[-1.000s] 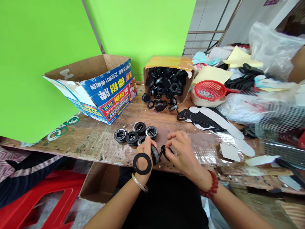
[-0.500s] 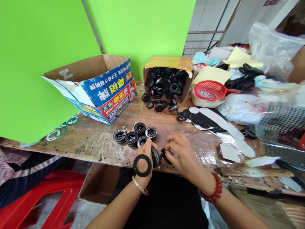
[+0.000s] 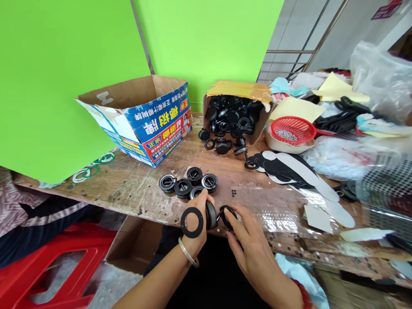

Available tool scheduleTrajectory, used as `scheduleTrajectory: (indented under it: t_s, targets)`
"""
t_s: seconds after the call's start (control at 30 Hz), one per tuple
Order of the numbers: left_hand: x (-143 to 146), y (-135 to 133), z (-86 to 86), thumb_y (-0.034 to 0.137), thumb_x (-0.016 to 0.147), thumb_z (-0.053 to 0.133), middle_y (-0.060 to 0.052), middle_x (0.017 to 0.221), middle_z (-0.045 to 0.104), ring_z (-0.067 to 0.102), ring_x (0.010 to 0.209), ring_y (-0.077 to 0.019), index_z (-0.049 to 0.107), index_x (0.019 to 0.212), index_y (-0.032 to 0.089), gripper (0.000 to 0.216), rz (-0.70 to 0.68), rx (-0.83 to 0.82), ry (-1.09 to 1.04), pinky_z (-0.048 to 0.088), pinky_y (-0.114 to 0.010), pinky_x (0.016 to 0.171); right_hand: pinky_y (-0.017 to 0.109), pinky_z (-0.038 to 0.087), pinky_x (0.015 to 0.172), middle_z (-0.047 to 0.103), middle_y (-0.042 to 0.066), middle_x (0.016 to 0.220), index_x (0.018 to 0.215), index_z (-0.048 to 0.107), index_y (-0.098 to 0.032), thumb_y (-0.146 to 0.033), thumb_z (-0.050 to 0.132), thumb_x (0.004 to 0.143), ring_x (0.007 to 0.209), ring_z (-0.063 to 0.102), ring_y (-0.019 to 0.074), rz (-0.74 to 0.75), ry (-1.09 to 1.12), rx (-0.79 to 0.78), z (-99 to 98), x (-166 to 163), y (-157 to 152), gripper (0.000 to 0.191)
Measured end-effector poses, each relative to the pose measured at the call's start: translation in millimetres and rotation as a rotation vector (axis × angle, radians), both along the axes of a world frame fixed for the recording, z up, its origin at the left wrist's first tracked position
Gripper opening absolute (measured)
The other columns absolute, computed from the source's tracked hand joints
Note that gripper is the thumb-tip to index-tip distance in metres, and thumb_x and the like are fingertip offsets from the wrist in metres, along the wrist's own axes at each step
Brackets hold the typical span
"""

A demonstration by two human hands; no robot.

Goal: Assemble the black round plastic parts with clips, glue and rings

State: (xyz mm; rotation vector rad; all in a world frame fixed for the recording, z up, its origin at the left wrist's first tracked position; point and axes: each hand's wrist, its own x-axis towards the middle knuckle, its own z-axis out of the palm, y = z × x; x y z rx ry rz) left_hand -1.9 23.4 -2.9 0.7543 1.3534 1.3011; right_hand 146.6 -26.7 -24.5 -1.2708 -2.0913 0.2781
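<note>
My left hand (image 3: 197, 223) is closed around a black round part with a ribbed rim (image 3: 211, 215), held on edge at the table's front. A flat black ring (image 3: 192, 222) lies against the back of this hand. From the ribbed part a short black link runs right to a thin black ring (image 3: 228, 218). My right hand (image 3: 252, 240) has its fingers stretched out, fingertips touching that thin ring, with the thumb apart below. Just beyond my left hand, several similar round black parts (image 3: 183, 188) lie in a cluster; my fingers partly cover the nearest.
A blue printed carton (image 3: 161, 124) stands back left. Beside it, a carton on its side (image 3: 240, 88) spills black round parts. Right of that are a red basket (image 3: 292, 128), black and white insole-shaped pieces (image 3: 289, 171) and plastic bags. A red stool (image 3: 64, 266) stands lower left.
My right hand has gone from a pinch at the thin ring to stretched fingers, and sits lower. Small black dots now show on the table beyond it. The view has shifted slightly.
</note>
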Motion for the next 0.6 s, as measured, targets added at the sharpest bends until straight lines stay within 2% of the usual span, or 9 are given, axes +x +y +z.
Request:
scheduleTrajectory:
  t_s: [0.07,0.17,0.23,0.33,0.43,0.5,0.6]
  targets:
    - [0.6,0.2,-4.4,0.055,0.083,0.054,0.003,0.051,0.043,0.038,0.046,-0.0098,0.049,0.056,0.02,0.044,-0.012,-0.022,-0.11,0.031,-0.022,0.046,0.05,0.05,0.101,0.058,0.013,0.133,0.134,0.057,-0.027,-0.02,0.051,0.094,0.123,0.056,0.0293,0.028,0.071,-0.027,4.1,4.3,1.3,0.041]
    - [2.0,1.9,-9.4,0.056,0.081,0.054,0.004,0.049,0.038,0.033,0.043,-0.0086,0.044,0.054,0.02,0.046,-0.017,-0.088,-0.306,0.029,-0.022,0.043,0.04,0.053,0.096,0.064,0.01,0.12,0.106,0.069,-0.026,-0.027,0.051,0.096,0.114,0.062,0.024,0.042,0.259,-0.126,14.3,12.2,11.1,0.021]
    - [3.0,2.3,-7.3,0.057,0.081,0.055,0.005,0.049,0.036,0.032,0.042,-0.008,0.041,0.053,0.021,0.048,-0.015,-0.096,-0.368,0.028,-0.022,0.042,0.038,0.052,0.097,0.065,0.009,0.116,0.097,0.068,-0.025,-0.034,0.048,0.098,0.112,0.062,0.0223,-0.026,0.422,-0.203,18.3,13.8,21.0,0.023]
    - [5.6,-2.6,3.3,0.056,0.082,0.053,0.003,0.049,0.039,0.037,0.043,-0.0092,0.043,0.053,0.021,0.047,-0.113,-0.047,-0.336,0.032,-0.023,0.044,0.042,0.047,0.105,0.065,0.009,0.124,0.112,0.063,-0.025,-0.047,0.04,0.1,0.12,0.059,0.0226,-0.05,0.652,-0.412,15.9,6.7,33.6,0.035]
    - [9.3,-15.7,13.4,0.053,0.082,0.055,-0.001,0.052,0.049,0.046,0.048,-0.0126,0.049,0.054,0.021,0.043,-0.223,0.081,-0.17,0.039,-0.026,0.049,0.044,0.046,0.107,0.06,0.009,0.137,0.13,0.056,-0.027,-0.054,0.028,0.101,0.128,0.055,0.0229,0.107,0.842,-0.692,13.5,-4.3,35.0,0.049]
    - [10.9,-27.4,15.6,0.054,0.082,0.054,-0.003,0.058,0.057,0.053,0.055,-0.0166,0.054,0.059,0.022,0.039,-0.225,0.15,-0.111,0.046,-0.029,0.054,0.045,0.042,0.111,0.055,0.006,0.144,0.136,0.054,-0.029,-0.055,0.027,0.1,0.134,0.05,0.0232,0.174,0.854,-0.79,18.0,-8.3,30.4,0.051]
    - [11.7,-45.0,12.2,0.056,0.083,0.052,-0.008,0.073,0.067,0.064,0.071,-0.0243,0.065,0.075,0.024,0.035,-0.289,0.173,-0.094,0.054,-0.036,0.068,0.048,0.029,0.119,0.05,0.004,0.149,0.138,0.054,-0.031,-0.057,0.039,0.097,0.141,0.041,0.0247,0.209,0.709,-0.849,28.4,-10.8,22.3,0.052]
